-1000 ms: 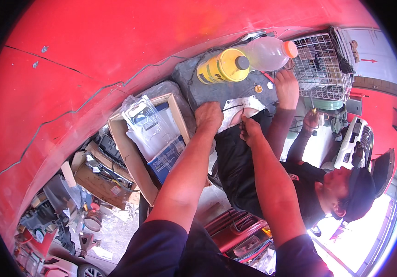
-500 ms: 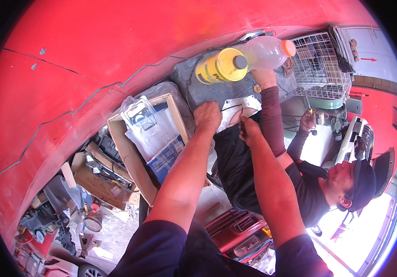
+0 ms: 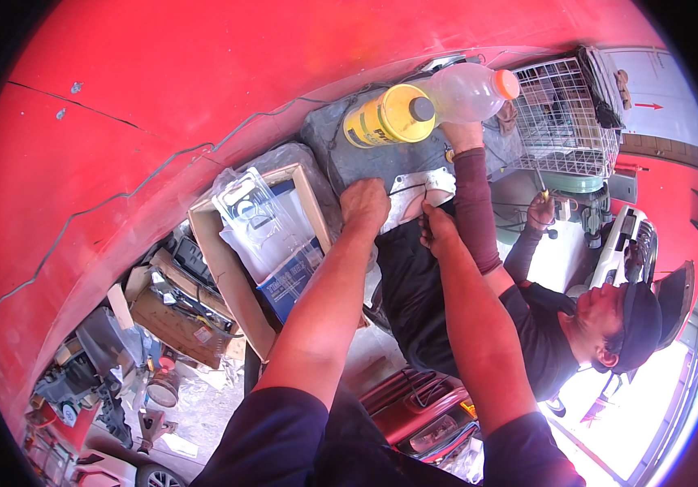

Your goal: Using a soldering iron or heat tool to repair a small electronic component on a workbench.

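A white molded part (image 3: 404,208) with bolt-hole tabs and a rounded opening lies at the front edge of a grey-topped bench, a thin black strip across it. My left hand (image 3: 365,203) is closed on its left end, knuckles up, the fingertips hidden. At its lower right edge my right hand (image 3: 440,227) is closed in a pinch; what sits between those fingers is too small to make out. Just right of the part, another person's maroon-sleeved forearm (image 3: 472,203) reaches across to a hand (image 3: 463,136) beside a clear bottle (image 3: 466,93).
A yellow bottle (image 3: 389,118) stands behind my hands. On the left is an open cardboard box (image 3: 227,284) with papers and clear packaging. The other person (image 3: 540,333) is close on my right, near a white wire cage (image 3: 568,114). Car parts litter the floor at lower left.
My hands and the white part hold almost the same place. The other person's sleeved forearm has shifted slightly left, near the part's right end.
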Available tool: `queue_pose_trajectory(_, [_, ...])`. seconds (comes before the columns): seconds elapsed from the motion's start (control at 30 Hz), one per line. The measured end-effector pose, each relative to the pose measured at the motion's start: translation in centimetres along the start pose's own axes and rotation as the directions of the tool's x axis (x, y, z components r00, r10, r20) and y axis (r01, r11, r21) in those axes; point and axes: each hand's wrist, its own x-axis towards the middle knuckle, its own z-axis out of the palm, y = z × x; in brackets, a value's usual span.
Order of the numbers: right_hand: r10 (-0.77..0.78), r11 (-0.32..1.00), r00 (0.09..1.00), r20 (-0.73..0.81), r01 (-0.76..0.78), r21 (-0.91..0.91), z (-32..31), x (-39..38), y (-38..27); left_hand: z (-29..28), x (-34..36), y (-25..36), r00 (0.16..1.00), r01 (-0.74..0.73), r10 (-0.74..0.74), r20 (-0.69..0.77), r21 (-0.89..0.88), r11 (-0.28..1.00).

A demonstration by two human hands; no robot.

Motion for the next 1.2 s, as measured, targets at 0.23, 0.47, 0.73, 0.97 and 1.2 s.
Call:
queue_pose_trajectory(0.23, [-0.013,1.0,1.0,-0.007,0.013,0.012,0.08,-0.18,0.05,-0.23,-0.31,0.17,0.999,-0.038,0.038,-0.029,0.022,0.999])
queue_pose_trajectory(0.47, [-0.016,1.0,0.999,-0.035,0.016,0.024,0.23,-0.37,-0.05,-0.34,-0.33,0.25,0.999,-0.033,0.034,-0.03,0.016,0.999])
queue_pose_trajectory(0.73, [-0.014,1.0,0.999,-0.035,0.015,0.01,0.39,-0.6,-0.21,-0.19,-0.07,0.09,1.0,-0.004,0.004,0.002,0.006,1.0])
queue_pose_trajectory(0.97, [-0.022,0.999,0.999,-0.032,0.023,0.033,0.26,-0.35,0.0,0.1,0.14,0.03,1.0,0.003,-0.003,-0.004,0.014,1.0])
queue_pose_trajectory(1.2, [-0.015,0.999,0.999,-0.041,0.016,0.028,0.27,-0.1,0.07,0.23,0.21,-0.08,1.0,0.006,-0.006,0.0,0.006,1.0])
